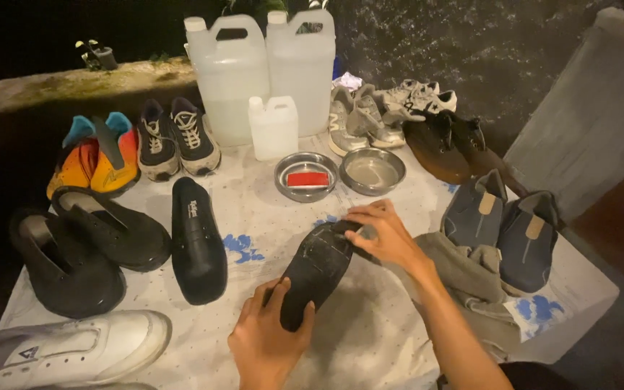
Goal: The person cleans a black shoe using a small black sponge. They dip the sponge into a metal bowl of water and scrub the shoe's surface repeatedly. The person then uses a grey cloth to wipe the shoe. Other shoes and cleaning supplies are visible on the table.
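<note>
Your left hand point(265, 339) has its fingers point(277, 295) curled round the near end of a black shoe point(317, 269) lying sole up, and your right hand point(383, 235) presses its fingers point(359, 220) flat on the far end, so both hands grip the same shoe in the middle of the cloth-covered bench point(370, 339). It looks as if you are turning the shoe over to check or wipe its sole; the next move likely calls for keeping the near end steady while the right hand works along the sole. Just beyond sit two steel bowls point(371, 171), one holding a red block point(307, 179), then a small white can point(274, 126) and two big white jugs point(261, 68). The matching black shoe point(196, 242) lies left, a grey rag point(464, 274) right. The shoe's upper is hidden, the bowl contents are hard to read, and the white sneaker point(74, 350) is cut off at the frame edge.
</note>
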